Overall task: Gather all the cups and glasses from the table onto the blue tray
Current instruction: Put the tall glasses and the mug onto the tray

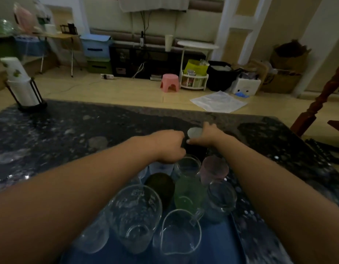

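Clear glasses on blue tray, both hands' fingers seemingly gripping dark cup, no legible labels.

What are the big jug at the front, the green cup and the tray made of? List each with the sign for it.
Big jug: looks like clear glass; the tray shows through it, and its rim catches glints.
Green cup: translucent green, glass or plastic; the blur leaves it open.
Tray: opaque blue with a matte, even surface, probably plastic.
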